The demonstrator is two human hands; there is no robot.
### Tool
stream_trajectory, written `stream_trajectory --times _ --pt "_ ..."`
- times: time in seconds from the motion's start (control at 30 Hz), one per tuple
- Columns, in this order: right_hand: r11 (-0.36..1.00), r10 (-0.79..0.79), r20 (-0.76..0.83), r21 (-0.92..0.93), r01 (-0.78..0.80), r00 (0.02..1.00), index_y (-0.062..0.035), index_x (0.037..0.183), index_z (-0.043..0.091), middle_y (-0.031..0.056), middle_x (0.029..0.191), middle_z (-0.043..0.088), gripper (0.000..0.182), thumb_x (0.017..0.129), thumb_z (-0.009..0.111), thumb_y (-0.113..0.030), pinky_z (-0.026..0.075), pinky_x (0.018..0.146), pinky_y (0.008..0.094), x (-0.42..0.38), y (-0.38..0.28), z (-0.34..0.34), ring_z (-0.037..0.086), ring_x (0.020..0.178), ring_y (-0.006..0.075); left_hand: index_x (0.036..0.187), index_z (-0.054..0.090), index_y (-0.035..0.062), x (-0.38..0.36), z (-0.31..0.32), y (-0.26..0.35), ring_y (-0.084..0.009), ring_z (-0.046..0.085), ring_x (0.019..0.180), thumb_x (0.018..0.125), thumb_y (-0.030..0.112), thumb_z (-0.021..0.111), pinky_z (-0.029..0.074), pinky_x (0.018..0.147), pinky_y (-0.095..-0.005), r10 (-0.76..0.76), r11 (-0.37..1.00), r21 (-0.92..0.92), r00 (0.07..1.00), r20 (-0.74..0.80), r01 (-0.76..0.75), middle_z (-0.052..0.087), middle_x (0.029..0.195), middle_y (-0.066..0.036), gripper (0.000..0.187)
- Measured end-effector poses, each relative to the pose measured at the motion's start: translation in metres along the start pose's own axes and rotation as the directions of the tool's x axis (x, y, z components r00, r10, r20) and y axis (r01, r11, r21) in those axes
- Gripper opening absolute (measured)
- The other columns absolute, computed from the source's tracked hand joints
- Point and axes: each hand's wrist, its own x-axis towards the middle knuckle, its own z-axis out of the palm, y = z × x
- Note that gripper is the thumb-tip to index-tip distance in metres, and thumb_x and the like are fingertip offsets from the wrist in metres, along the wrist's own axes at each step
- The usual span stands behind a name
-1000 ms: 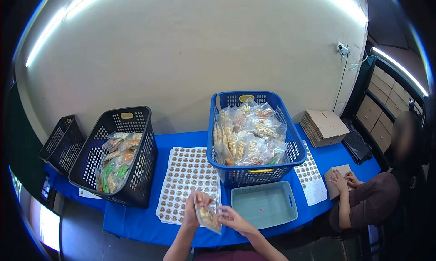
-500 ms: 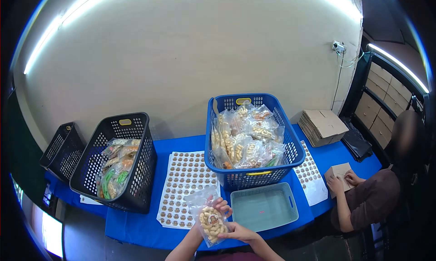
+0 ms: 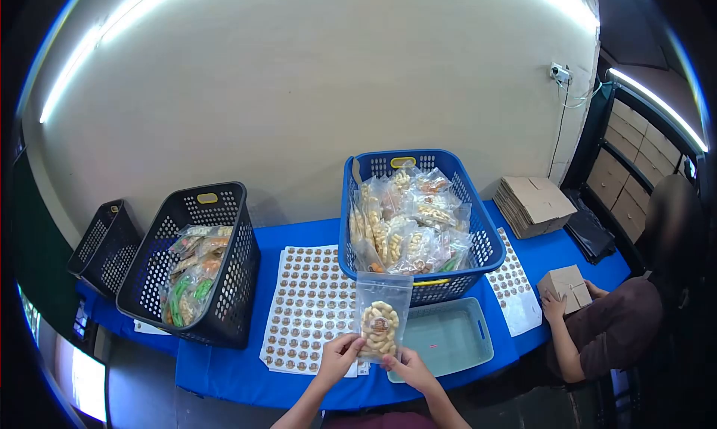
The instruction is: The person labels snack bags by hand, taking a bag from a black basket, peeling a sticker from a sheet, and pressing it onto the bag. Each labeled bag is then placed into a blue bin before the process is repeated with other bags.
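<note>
A clear zip bag (image 3: 382,321) of pale, curved, cashew-like pieces is held upright in front of me. On its front sits a round brown label. My left hand (image 3: 341,356) pinches the bag's lower left edge. At the lower right corner, my right hand (image 3: 410,371) grips it between thumb and fingers. Behind the bag lies a sheet of round stickers (image 3: 306,309), partly covered by my left hand. The blue basket (image 3: 478,261) beyond holds many similar filled bags. A grey-green tray (image 3: 455,343) lies just right of the bag, partly hidden by it.
To the left, a black basket (image 3: 237,280) contains more filled bags, with a smaller black basket (image 3: 93,253) beyond. Flat cardboard (image 3: 534,201) is stacked at the back right. Another sticker sheet (image 3: 515,294) lies near a co-worker (image 3: 612,328) handling a small carton (image 3: 565,287).
The bag has moved right and up, from tilted to upright, and my left hand has shifted from behind it to its left edge. The co-worker's carton now stands more formed.
</note>
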Motion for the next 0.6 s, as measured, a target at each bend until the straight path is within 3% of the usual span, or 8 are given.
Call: stream_trajectory --times 0.17,0.33,0.47,0.57,0.6 --pt "0.993 -0.080 -0.057 -0.087 0.074 0.995 0.0000 0.080 0.059 -0.0003 0.066 0.054 0.027 0.085 0.054 -0.026 0.039 0.056 0.0200 -0.007 -0.004 -0.011 0.049 0.062 0.0057 0.089 0.058 -0.0027 -0.005 0.006 -0.030 -0.0071 0.056 0.062 0.084 0.020 0.057 0.045 0.055 -0.0203 -0.044 0.997 -0.050 0.987 0.156 0.053 0.058 0.068 -0.004 0.023" --pt "0.984 -0.099 -0.121 -0.159 0.080 0.988 -0.0002 0.077 0.058 0.0003 0.065 0.054 0.027 0.086 0.054 -0.025 0.039 0.056 0.0201 -0.011 0.003 -0.011 0.049 0.060 0.0062 0.080 0.057 -0.0016 -0.006 0.010 -0.012 -0.0067 0.055 0.056 0.084 0.019 0.057 0.045 0.050 -0.0191 -0.171 0.968 -0.145 0.961 0.217 0.205 0.058 0.064 -0.004 0.021" --pt "0.979 -0.187 -0.169 -0.113 0.169 0.968 -0.0004 0.077 0.055 0.0007 0.064 0.053 0.023 0.087 0.052 -0.021 0.040 0.055 0.0205 -0.004 -0.001 -0.009 0.049 0.059 0.0071 0.077 0.056 -0.0009 0.010 0.016 -0.006 -0.0068 0.054 0.052 0.084 0.019 0.056 0.044 0.048 -0.0199 -0.103 0.982 -0.139 0.978 0.182 0.129 0.058 0.061 -0.005 0.021" --pt "0.951 -0.308 -0.243 -0.086 0.296 0.920 -0.0005 0.078 0.054 0.0009 0.063 0.053 0.018 0.086 0.051 -0.017 0.039 0.053 0.0204 0.014 -0.026 -0.015 0.048 0.058 0.0061 0.075 0.055 -0.0015 0.038 0.019 0.021 -0.0066 0.055 0.054 0.084 0.019 0.056 0.044 0.049 -0.0198 -0.025 0.999 -0.025 0.992 0.124 0.028 0.057 0.060 -0.005 0.023" --pt "0.935 -0.353 -0.270 -0.086 0.343 0.896 -0.0005 0.078 0.054 0.0011 0.063 0.053 0.017 0.086 0.051 -0.015 0.038 0.052 0.0203 0.023 -0.036 -0.019 0.048 0.057 0.0055 0.080 0.054 -0.0019 0.052 0.019 0.032 -0.0074 0.055 0.054 0.085 0.019 0.055 0.045 0.049 -0.0204 0.051 0.997 0.055 0.986 0.161 -0.060 0.058 0.062 -0.006 0.022"
